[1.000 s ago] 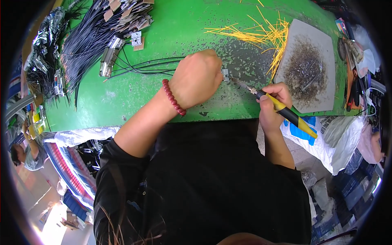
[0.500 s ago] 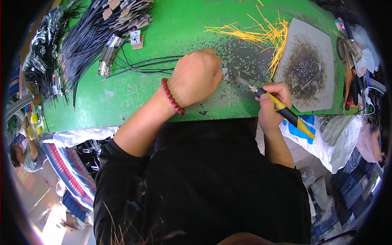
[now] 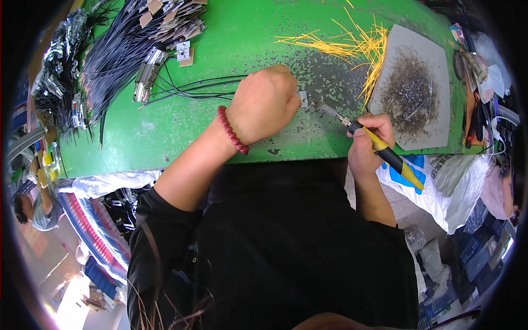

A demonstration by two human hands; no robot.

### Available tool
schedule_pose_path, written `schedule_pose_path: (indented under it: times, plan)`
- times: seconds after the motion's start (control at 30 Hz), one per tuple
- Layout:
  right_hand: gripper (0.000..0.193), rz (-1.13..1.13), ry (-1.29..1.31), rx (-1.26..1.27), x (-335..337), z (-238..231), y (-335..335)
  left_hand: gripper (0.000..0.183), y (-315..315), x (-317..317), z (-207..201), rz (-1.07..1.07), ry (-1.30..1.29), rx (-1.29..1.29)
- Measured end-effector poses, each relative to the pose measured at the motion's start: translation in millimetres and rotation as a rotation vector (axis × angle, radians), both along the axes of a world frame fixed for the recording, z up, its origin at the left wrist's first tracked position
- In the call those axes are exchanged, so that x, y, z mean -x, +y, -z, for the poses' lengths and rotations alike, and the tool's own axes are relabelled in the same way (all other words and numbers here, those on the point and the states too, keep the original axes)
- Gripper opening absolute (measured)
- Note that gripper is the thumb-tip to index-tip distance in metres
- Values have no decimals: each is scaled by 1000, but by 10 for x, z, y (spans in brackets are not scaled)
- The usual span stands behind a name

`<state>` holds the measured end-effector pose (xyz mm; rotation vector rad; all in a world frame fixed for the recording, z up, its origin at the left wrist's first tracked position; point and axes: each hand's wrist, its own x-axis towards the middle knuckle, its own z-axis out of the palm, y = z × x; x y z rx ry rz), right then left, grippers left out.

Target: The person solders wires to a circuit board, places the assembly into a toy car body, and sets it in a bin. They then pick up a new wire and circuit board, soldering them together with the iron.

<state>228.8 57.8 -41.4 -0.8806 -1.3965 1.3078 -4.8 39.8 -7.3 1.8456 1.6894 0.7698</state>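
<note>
Over the green table, my left hand [image 3: 265, 102] is closed in a fist, with a red bead bracelet at the wrist. Several black wires [image 3: 206, 88] run from the left into this fist. Just past its fingers shows a small white circuit board [image 3: 303, 99]; the fingertips and how they grip are hidden. A yellow and black soldering iron [image 3: 379, 146] is held in my right hand [image 3: 370, 144] like a pen. Its tip points up and left, a short way to the right of the small board.
Yellow wires [image 3: 352, 47] lie loose beyond the iron. A grey pad [image 3: 415, 93] covered with dark residue is at the right. Bundled black wires [image 3: 118, 60] fill the far left, near a metal block [image 3: 147, 75] and another small board [image 3: 183, 50]. Hand tools [image 3: 474, 110] line the right edge.
The soldering iron's tip has drawn back slightly to the right, away from the small board. My left hand has stayed in place.
</note>
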Motion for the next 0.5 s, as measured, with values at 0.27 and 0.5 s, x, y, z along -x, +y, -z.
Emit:
schedule_pose_path:
  times: [0.27, 0.5]
  plan:
    - [12, -5, -22, -12, 25, 20, 39, 11, 33, 45, 34, 2, 4, -8]
    - [25, 3, -146, 18, -23, -142, 13, 12, 70, 23, -48, 31, -15, -20]
